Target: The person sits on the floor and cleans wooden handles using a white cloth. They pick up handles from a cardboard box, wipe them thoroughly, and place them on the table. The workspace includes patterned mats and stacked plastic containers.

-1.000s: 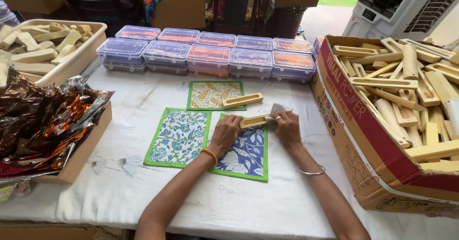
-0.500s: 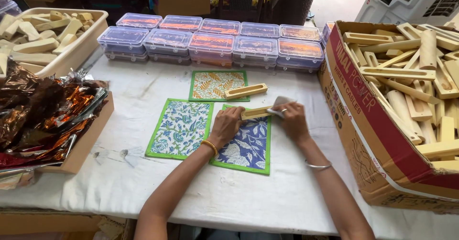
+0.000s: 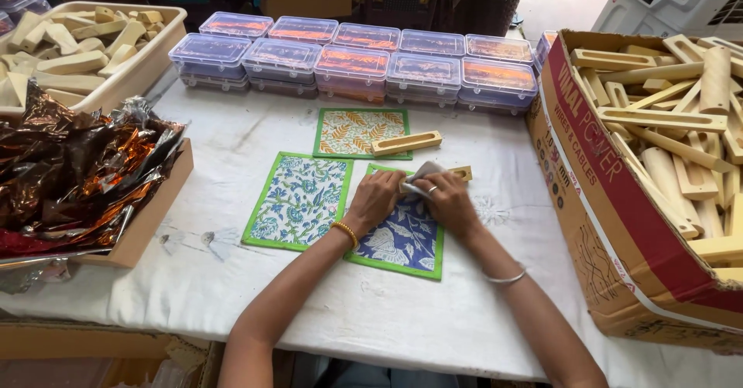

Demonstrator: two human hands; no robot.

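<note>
White cloth covers the surface (image 3: 371, 318), which fills the middle of the frame and is crowded on three sides. Near the centre both hands meet over a dark blue mat with a green border (image 3: 402, 241). The left hand (image 3: 377, 201) is curled, its grip pressing down on a small wooden block (image 3: 460, 174) whose end shows just right of the fingers. The right hand (image 3: 445, 202) has its grip closed on a grey scrap (image 3: 422, 175) — cloth or paper, I cannot tell which — laid against that block.

Just left of the blue mat lies a lighter floral mat (image 3: 300, 200). Above them an orange-leaf mat (image 3: 352, 131) carries a second slotted wooden block (image 3: 406, 143) at its right edge. Along the top centre stand rows of clear plastic boxes (image 3: 352, 59). A cardboard box of wooden pieces (image 3: 619, 202) fills the right side — a tray of similar pieces (image 3: 116, 78) sits upper left, with crumpled foil wrappers (image 3: 70, 171) below it.
</note>
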